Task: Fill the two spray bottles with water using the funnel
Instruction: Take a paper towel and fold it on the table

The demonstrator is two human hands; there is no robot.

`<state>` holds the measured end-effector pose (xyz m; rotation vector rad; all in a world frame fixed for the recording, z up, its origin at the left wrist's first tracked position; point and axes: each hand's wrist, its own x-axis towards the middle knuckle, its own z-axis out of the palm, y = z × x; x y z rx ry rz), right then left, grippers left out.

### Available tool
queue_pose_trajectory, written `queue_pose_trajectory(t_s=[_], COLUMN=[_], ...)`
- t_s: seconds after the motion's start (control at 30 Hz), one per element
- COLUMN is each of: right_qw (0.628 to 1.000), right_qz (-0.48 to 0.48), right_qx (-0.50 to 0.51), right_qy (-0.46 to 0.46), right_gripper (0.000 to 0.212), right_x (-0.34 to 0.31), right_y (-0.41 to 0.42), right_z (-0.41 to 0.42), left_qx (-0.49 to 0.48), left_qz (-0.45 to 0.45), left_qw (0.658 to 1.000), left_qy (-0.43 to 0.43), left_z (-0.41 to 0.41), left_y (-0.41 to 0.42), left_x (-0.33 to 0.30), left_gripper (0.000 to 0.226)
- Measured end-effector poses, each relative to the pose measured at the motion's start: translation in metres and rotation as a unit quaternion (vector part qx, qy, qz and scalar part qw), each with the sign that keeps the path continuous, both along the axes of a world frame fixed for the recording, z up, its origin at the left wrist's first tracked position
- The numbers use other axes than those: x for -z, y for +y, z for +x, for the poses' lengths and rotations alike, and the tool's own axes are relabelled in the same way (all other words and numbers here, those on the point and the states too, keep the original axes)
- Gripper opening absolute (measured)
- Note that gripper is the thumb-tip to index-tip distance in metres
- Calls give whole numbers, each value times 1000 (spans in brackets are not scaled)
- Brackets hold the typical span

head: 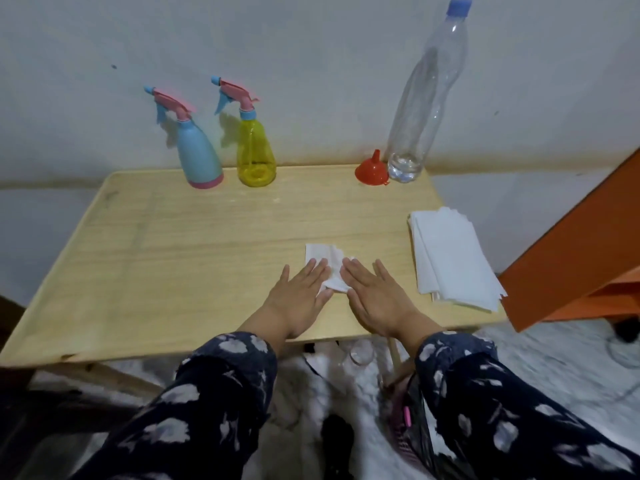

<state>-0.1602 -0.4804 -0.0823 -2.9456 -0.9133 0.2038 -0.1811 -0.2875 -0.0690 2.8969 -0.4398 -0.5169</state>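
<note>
Wooden desk (173, 244): both hands flat, fingers spread, on tissue (323, 259). Spray bottles (202, 154), funnel (372, 169) at far edge. Risk: tall water bottle (424, 98) tips when grabbed, nearly empty.

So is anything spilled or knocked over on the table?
No spill shows. Both spray bottles, blue and yellow, stand upright and capped. Only the red funnel sits upside down beside the water bottle.
</note>
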Motion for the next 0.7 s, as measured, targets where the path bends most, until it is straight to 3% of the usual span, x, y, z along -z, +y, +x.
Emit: queue_pose_trajectory(t_s=[0.3,0.43,0.57,0.7], right_qw=[1000,999,998,996], right_qz=[-19,-28,-37,2], right_qx=[22,30,37,84], right_qy=[9,16,23,11], right_gripper=[107,89,88,51], right_x=[-7,-14,-21,-34], right_y=[-7,-13,-22,-45], right_z=[-102,-130,-144,-149], left_qx=[41,45,60,71], left_qz=[7,4,-4,-11], left_qw=[999,999,998,997], left_qy=[7,20,29,5], left_z=[-95,-118,-130,-126], left_y=[-6,-12,-23,-43], left_x=[0,-6,-19,-37], left_gripper=[56,56,56,56])
